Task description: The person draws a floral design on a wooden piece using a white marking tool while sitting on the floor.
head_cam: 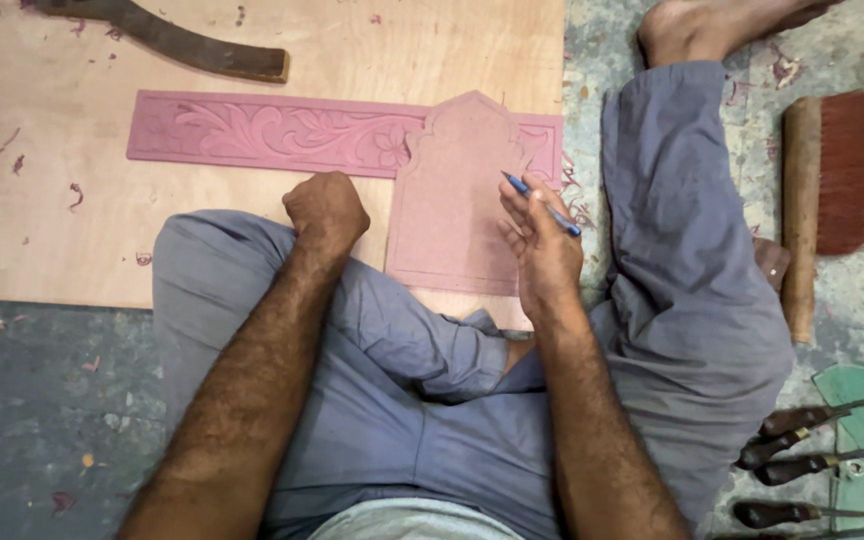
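The blue pen (542, 203) sits pinched in your right hand (540, 250), slanted across the fingers with its tip toward the pink arch-topped board (449, 205), ready to mark it. That board lies on the plywood sheet (52, 220) just beyond your knees, overlapping the long pink carved floral panel (272, 133) farther off. Your left hand (325, 210) is a closed fist, braced at the board's left edge; I cannot tell whether it holds anything. To the right lie a red-bristled wooden brush (820, 190) and wooden-handled chisels (802, 445), partly cut off by the frame.
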